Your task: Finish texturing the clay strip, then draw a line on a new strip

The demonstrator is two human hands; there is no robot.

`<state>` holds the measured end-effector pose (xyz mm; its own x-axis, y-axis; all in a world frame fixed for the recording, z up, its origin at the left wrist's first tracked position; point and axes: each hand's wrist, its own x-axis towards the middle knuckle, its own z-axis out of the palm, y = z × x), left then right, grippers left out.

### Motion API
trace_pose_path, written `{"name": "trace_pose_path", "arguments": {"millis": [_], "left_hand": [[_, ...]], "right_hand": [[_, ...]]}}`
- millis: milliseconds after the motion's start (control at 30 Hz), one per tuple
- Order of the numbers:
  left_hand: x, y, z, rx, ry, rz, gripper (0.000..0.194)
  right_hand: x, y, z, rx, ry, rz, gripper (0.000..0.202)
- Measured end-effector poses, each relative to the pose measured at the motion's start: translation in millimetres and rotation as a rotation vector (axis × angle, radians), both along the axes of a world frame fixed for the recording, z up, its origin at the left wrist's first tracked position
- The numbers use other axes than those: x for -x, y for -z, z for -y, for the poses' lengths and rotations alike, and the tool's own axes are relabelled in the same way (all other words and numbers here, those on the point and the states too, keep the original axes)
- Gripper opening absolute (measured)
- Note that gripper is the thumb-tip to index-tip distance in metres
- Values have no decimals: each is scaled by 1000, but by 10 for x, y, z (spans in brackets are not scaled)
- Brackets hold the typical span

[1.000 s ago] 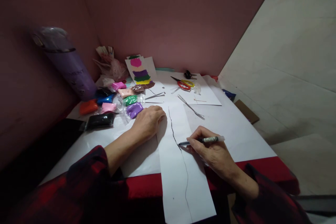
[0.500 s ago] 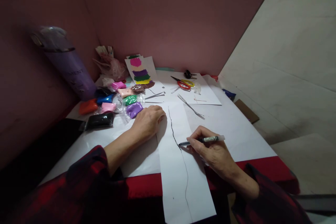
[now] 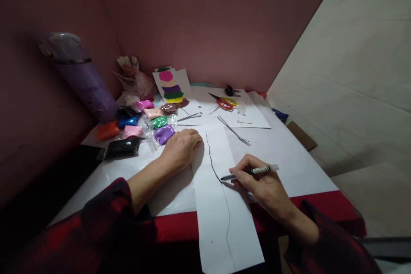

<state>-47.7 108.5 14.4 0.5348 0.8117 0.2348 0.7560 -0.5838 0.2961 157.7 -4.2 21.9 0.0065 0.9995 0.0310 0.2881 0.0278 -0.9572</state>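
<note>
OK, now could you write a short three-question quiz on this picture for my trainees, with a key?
1. Multiple choice: what does the right hand hold?
a) scissors
b) a marker pen
c) a bottle

2. True or false: the paper strip reaches past the near edge of the table.

3. Fill in the colour: the packet nearest the left hand is ____.

Key:
1. b
2. True
3. purple
</note>
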Motion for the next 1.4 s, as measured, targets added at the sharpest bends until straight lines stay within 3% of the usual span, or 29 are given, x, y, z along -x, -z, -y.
{"name": "trace_pose_path", "arguments": {"millis": [333,1400], "left_hand": [[4,19,-13,-7,-4,-5,27],[0,17,-12,-8,-2,10,27]], "right_hand": [[-42,95,250,-24,81,-42,26],[-59,143,219,-72,47,26,21]]}}
